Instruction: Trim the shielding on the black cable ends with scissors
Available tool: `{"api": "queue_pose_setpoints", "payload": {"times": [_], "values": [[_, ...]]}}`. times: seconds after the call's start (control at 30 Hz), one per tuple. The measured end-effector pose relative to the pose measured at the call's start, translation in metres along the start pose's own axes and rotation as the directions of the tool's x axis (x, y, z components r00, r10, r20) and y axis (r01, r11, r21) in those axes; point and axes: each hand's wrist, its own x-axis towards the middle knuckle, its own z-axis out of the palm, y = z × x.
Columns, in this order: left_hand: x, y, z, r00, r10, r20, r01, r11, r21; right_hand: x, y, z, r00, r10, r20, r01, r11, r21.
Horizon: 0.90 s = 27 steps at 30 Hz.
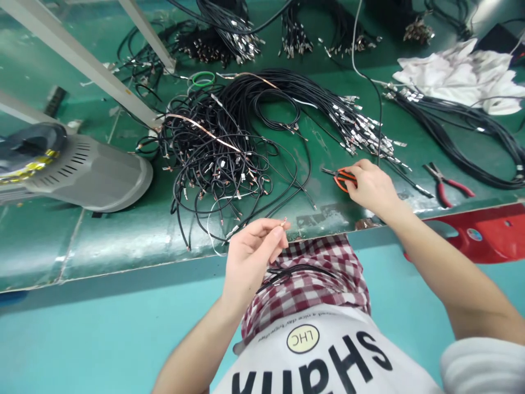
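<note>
My left hand (258,241) is closed in a pinch near the table's front edge. Between thumb and forefinger shows a small copper-coloured tip (284,221); the rest of that piece is hidden by the fingers. Farther right, my right hand (371,186) is wrapped round orange-handled pliers (342,178), whose jaws point left over the table. A large tangle of black cables (221,137) with bare copper ends lies in front of my left hand. From it, a bundle with silver terminals (363,126) fans out beyond my right hand. Several black cables (303,269) rest across my lap.
The green table (123,241) spans the view. Red-handled pliers (445,185) and a looped cable bundle (463,120) lie at right, near white cloth (463,76). A grey machine housing (102,169) and white posts (90,60) stand left. A red stool (488,232) is below the edge.
</note>
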Motion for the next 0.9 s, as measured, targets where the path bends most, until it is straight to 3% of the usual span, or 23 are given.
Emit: {"api": "queue_pose_setpoints", "payload": {"times": [0.23, 0.3, 0.33, 0.37, 0.43, 0.47, 0.5, 0.53, 0.63, 0.73, 0.9], "values": [[-0.006, 0.007, 0.004, 0.990, 0.116, -0.078, -0.099, 0.975, 0.200, 0.000, 0.012, -0.007, 0.976, 0.125, 0.181, -0.132, 0.991, 0.031], [-0.007, 0.008, 0.005, 0.986, 0.140, -0.088, -0.116, 0.965, 0.233, -0.002, 0.008, -0.015, 0.967, 0.142, 0.212, -0.181, 0.967, 0.181], [-0.007, 0.008, 0.005, 0.985, 0.146, -0.091, -0.120, 0.963, 0.243, -0.005, 0.003, -0.020, 0.959, 0.130, 0.250, -0.211, 0.919, 0.334], [-0.007, 0.009, 0.006, 0.985, 0.144, -0.090, -0.118, 0.962, 0.247, -0.009, -0.004, -0.026, 0.948, 0.083, 0.308, -0.240, 0.821, 0.518], [-0.006, 0.009, 0.006, 0.987, 0.134, -0.088, -0.109, 0.964, 0.244, -0.023, -0.025, -0.038, 0.905, -0.133, 0.403, -0.298, 0.478, 0.827], [-0.006, 0.010, 0.006, 0.987, 0.132, -0.090, -0.107, 0.964, 0.242, -0.030, -0.036, -0.044, 0.878, -0.264, 0.400, -0.310, 0.324, 0.894], [-0.006, 0.009, 0.006, 0.986, 0.136, -0.095, -0.109, 0.963, 0.246, -0.038, -0.048, -0.048, 0.849, -0.365, 0.382, -0.311, 0.241, 0.920], [-0.006, 0.009, 0.007, 0.984, 0.145, -0.103, -0.114, 0.959, 0.258, -0.046, -0.058, -0.052, 0.828, -0.431, 0.358, -0.290, 0.217, 0.932], [-0.006, 0.007, 0.006, 0.967, 0.227, -0.116, -0.172, 0.917, 0.361, -0.061, -0.080, -0.054, 0.782, -0.516, 0.349, -0.189, 0.337, 0.922], [-0.007, 0.002, 0.004, 0.909, 0.409, -0.075, -0.308, 0.782, 0.541, -0.064, -0.088, -0.053, 0.766, -0.528, 0.367, -0.104, 0.461, 0.881], [-0.009, 0.000, 0.004, 0.769, 0.636, 0.058, -0.452, 0.478, 0.753, -0.057, -0.093, -0.057, 0.751, -0.566, 0.340, -0.080, 0.434, 0.898]]}}
